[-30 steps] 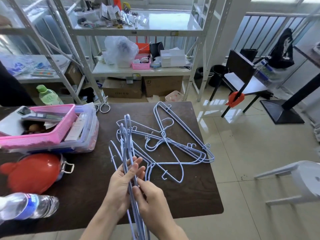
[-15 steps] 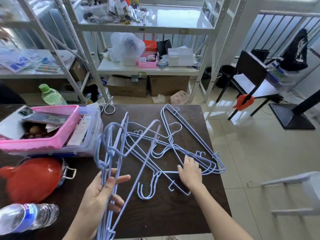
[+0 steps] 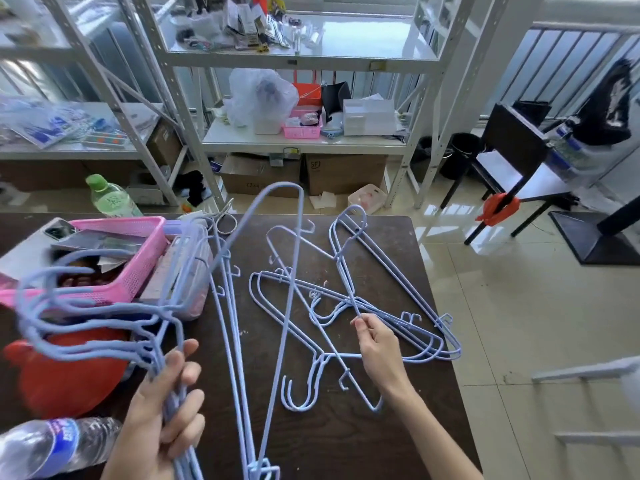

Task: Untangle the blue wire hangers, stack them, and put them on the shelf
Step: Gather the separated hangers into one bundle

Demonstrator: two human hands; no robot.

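My left hand [image 3: 166,403] grips a bunch of several blue wire hangers [image 3: 104,320], lifted off the table with their hooks fanned out to the left. A tangle of more blue hangers [image 3: 346,306] lies on the dark brown table [image 3: 346,438]. My right hand [image 3: 377,348] pinches a thin wire of one hanger in that tangle. The white metal shelf unit [image 3: 304,142] stands behind the table.
On the table's left sit a pink basket [image 3: 138,258] on a clear bin, a red round object [image 3: 69,375], a plastic water bottle [image 3: 52,448] and a green bottle [image 3: 110,199]. Cardboard boxes [image 3: 343,171] lie under the shelf. A black chair [image 3: 512,161] stands at right.
My left hand has raised the held bunch and swung its hooks to the left. My right hand has slid right along the tangle and closed its fingertips on one wire.
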